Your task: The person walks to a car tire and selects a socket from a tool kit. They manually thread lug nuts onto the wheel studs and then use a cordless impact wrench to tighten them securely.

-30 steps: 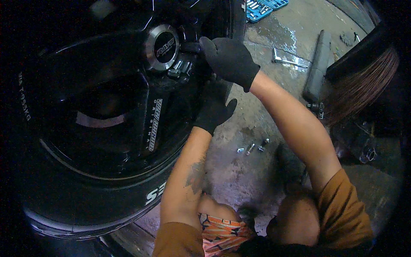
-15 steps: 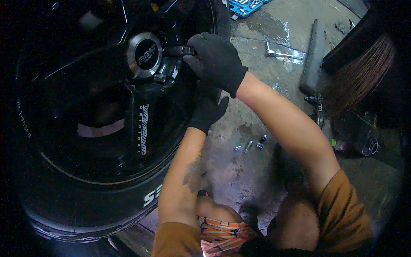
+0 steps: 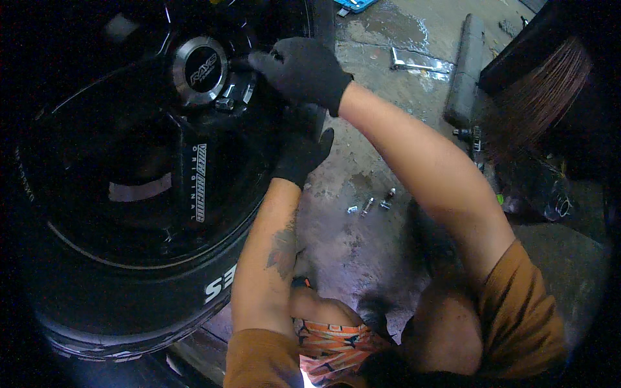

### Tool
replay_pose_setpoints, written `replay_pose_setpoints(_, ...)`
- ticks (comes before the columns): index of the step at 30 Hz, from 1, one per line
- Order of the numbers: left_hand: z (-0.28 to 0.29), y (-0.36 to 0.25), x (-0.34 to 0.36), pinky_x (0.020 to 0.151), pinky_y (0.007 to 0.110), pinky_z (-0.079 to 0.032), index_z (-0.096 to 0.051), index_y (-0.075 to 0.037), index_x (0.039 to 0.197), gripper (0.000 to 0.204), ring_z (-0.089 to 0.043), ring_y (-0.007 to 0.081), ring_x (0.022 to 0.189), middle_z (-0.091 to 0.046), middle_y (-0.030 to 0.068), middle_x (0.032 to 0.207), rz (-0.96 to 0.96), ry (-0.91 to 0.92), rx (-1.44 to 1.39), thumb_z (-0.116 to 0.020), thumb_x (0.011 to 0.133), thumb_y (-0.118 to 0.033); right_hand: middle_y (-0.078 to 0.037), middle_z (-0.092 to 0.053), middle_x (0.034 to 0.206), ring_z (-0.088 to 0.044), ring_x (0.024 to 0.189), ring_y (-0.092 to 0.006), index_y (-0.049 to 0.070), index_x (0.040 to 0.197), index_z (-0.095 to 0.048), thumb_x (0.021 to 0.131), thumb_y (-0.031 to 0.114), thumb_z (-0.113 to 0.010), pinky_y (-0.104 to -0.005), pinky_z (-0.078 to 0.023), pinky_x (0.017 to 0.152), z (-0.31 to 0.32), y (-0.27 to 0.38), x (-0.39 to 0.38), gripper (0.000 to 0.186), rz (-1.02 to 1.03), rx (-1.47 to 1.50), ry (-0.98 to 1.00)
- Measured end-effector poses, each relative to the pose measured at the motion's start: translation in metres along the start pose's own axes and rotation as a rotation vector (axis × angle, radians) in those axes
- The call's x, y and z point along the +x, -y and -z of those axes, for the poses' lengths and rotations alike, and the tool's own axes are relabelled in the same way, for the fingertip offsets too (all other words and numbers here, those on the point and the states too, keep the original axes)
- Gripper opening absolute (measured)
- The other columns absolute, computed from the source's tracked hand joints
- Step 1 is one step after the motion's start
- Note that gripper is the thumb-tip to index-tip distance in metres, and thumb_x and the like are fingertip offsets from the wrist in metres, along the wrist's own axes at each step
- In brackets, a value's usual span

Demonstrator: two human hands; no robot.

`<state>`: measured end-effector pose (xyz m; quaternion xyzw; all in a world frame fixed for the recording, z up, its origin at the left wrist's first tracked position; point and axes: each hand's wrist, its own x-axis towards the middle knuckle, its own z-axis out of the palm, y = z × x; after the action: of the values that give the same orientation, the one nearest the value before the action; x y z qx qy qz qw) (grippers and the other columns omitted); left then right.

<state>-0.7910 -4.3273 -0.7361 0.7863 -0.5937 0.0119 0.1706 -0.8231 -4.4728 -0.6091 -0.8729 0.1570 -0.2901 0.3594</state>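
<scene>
R hand (image 3: pixel 303 72) shifted twd hub cap (image 3: pixel 202 70); L hand (image 3: pixel 299 155), fingers lost in dark by wheel (image 3: pixel 200 181); can't tell either grip.

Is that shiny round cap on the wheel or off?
On. The round silver-edged cap sits in the middle of the black wheel, where the spokes meet.

Things around a long grey bar (image 3: pixel 465 71)

Right of the bar, brown broom bristles (image 3: pixel 546 100). Below and right of it, a clear plastic bottle (image 3: pixel 560 207). Left, a silver metal tool (image 3: pixel 417 63) on the floor (image 3: pixel 349 258); farther up-left, a blue case (image 3: pixel 356 5), partly cut off.
</scene>
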Motion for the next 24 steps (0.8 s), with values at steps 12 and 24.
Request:
replay_pose_setpoints(12, 0.022, -0.025, 0.002, 0.111, 0.052, -0.028, -0.048, -0.001, 0.133, 0.054, -0.037, 0.0454, 0.131, -0.044, 0.0262, 0.138, -0.078, -0.1, 0.131, -0.063, 0.087, -0.025, -0.007, -0.062, 0.068, -0.059, 0.059, -0.0159, 0.003, 0.085, -0.065, 0.098, 0.041, -0.051, -0.0323, -0.049, 0.057, 0.071, -0.125, -0.119, 0.042, -0.214, 0.479, 0.36)
replay_pose_setpoints(24, -0.056, -0.078, -0.098, 0.074, 0.049, -0.052, -0.064, -0.009, 0.091, 0.018, -0.065, 0.0349, 0.081, -0.067, 0.0132, 0.087, 0.042, 0.761, 0.032, -0.06, 0.081, -0.024, -0.004, -0.065, 0.086, -0.06, 0.076, -0.0112, 0.001, 0.101, -0.066, 0.092, 0.033, -0.066, -0.0286, -0.053, 0.072, 0.082, -0.186, -0.223, 0.034, -0.632, 0.545, 0.734)
